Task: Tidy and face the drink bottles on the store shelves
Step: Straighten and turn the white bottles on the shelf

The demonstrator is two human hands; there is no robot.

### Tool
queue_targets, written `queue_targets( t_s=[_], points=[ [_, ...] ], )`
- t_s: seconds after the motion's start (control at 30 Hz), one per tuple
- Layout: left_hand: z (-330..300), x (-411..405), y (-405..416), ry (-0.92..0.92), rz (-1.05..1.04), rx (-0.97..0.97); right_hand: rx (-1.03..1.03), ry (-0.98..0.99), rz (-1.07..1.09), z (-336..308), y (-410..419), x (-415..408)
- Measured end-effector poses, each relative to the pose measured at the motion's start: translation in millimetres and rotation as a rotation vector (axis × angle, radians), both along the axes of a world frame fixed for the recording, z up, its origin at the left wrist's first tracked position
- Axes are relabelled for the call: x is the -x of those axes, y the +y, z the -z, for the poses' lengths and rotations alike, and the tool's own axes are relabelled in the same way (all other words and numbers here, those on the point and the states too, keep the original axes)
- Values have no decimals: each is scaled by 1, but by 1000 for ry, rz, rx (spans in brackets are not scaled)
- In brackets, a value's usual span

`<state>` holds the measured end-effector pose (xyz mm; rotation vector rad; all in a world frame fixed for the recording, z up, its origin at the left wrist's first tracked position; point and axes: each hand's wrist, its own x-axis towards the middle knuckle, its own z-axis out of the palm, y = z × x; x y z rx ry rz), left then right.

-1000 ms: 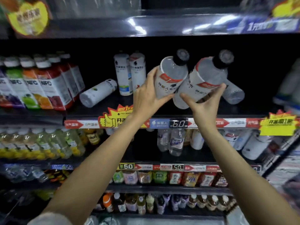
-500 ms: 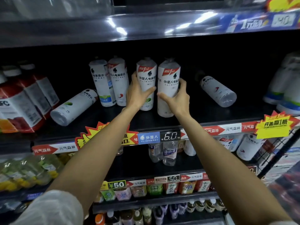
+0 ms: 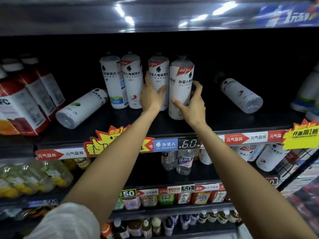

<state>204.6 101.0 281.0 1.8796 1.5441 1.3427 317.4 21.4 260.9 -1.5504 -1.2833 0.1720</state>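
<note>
Several white drink bottles with black caps stand on the dark shelf (image 3: 224, 130). My left hand (image 3: 151, 96) grips an upright white bottle (image 3: 158, 73), thumb across its front. Beside it my right hand (image 3: 193, 102) grips another upright white bottle (image 3: 181, 78), its label turned a little to the right. Two more white bottles (image 3: 112, 80) (image 3: 132, 78) stand just to the left. One white bottle (image 3: 81, 107) lies on its side at the left, and another (image 3: 241, 95) lies on its side at the right.
Red and white juice cartons (image 3: 22, 104) fill the shelf's left end; blue and white bottles (image 3: 307, 94) stand at the far right. Price strip and yellow promo tags (image 3: 300, 137) line the shelf's front edge. Lower shelves hold clear water bottles (image 3: 184, 161) and several small drinks.
Both bottles went from tilted in the air to upright on the shelf, next to the two standing ones. The right bottle has since been turned, its label now facing more rightward.
</note>
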Motion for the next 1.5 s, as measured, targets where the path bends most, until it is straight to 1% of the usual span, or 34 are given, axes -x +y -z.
queue_targets(
  t_s=[0.1,0.23,0.3,0.37,0.43,0.47,0.53,0.6,0.67,0.73,0.8,0.83,0.9,0.93,1.0,1.1,1.13,1.2,1.27,1.37,1.43,1.5],
  points=[
    [0,-6,1,-129,53,9,45,7,5,-4,7,6],
    [0,-2,0,-378,189,135,55,34,-23,-5,17,12],
    [-3,5,-11,-417,243,162,68,59,-33,-3,17,12],
    [-6,13,-32,-406,271,158,110,64,-56,0,13,11],
    [-6,21,-57,-349,272,147,147,21,-62,3,4,9],
    [-5,25,-70,-288,267,99,154,-28,-52,3,-5,9],
    [3,35,-100,-163,271,-67,118,-143,-16,6,-31,12],
    [16,47,-132,-54,268,-247,5,-265,9,14,-64,15],
    [33,60,-157,96,233,-445,-102,-372,3,28,-96,16],
    [56,70,-176,217,228,-650,-127,-435,-19,47,-125,16],
    [81,77,-188,294,268,-744,-109,-501,-38,70,-148,13],
    [95,78,-193,321,293,-740,-95,-529,-47,83,-158,10],
    [126,75,-198,354,347,-663,-49,-537,-45,115,-174,0],
    [139,71,-198,358,377,-602,-22,-527,-36,130,-179,-7],
    [166,53,-197,348,444,-394,47,-487,-15,163,-186,-26],
    [198,6,-188,216,509,-1,149,-386,50,202,-188,-61],
    [210,-17,-182,164,528,86,173,-358,91,215,-188,-77],
    [226,-55,-171,71,553,180,185,-321,158,230,-184,-102],
    [242,-94,-158,3,542,193,195,-261,230,241,-176,-129],
    [259,-139,-136,-14,427,84,193,-116,302,244,-158,-159],
    [266,-164,-123,-22,331,35,150,0,317,245,-143,-177],
    [267,-187,-116,-73,254,32,113,91,308,245,-127,-192]
  ],
)
